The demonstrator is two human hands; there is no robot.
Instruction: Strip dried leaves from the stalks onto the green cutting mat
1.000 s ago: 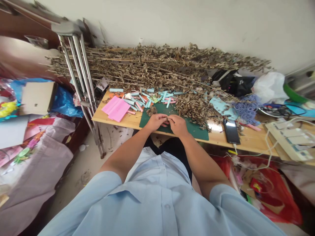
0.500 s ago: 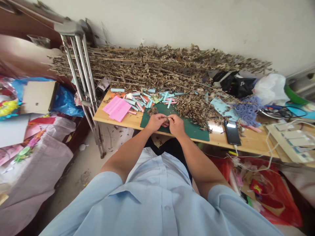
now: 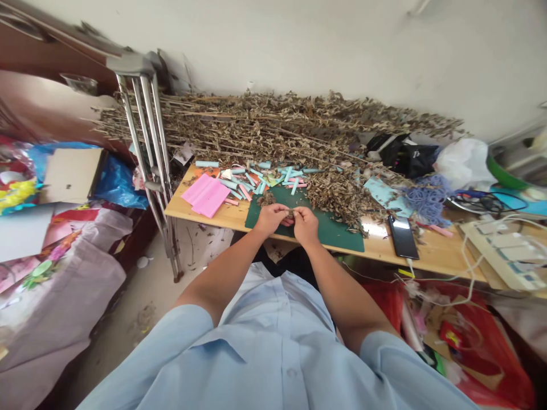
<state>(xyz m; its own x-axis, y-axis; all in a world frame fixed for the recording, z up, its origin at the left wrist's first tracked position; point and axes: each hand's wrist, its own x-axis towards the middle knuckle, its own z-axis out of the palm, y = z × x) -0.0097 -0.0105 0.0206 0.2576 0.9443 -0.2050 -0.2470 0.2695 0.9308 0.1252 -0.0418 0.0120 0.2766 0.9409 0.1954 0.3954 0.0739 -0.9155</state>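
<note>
Leaf bit [image 3: 291,214]: dried, brownish, held btwn fingertips of both hands, over front part of green cutting mat [image 3: 348,239]; too small to read exact shape.
L hand [image 3: 269,221]: fingers pinched narrow on leaf bit from L.
R hand [image 3: 306,226]: fingers same, from R; hands v. close together.
Leaf pile [image 3: 335,199]: loose dry leaves, R part of mat, spilling onto wood surface [image 3: 179,209].
Small clump [image 3: 265,198]: dry matter, on mat just beyond L hand.
Rolls [image 3: 294,185]: lt blue + pink, scattered around mat's back edge.
Pink sheets [image 3: 207,195]: flat, L of mat.
Phone [image 3: 403,236]: R of mat, white cable plugged in.
Stalks [image 3: 256,122]: long dried bundle, across back nr wall.
</note>
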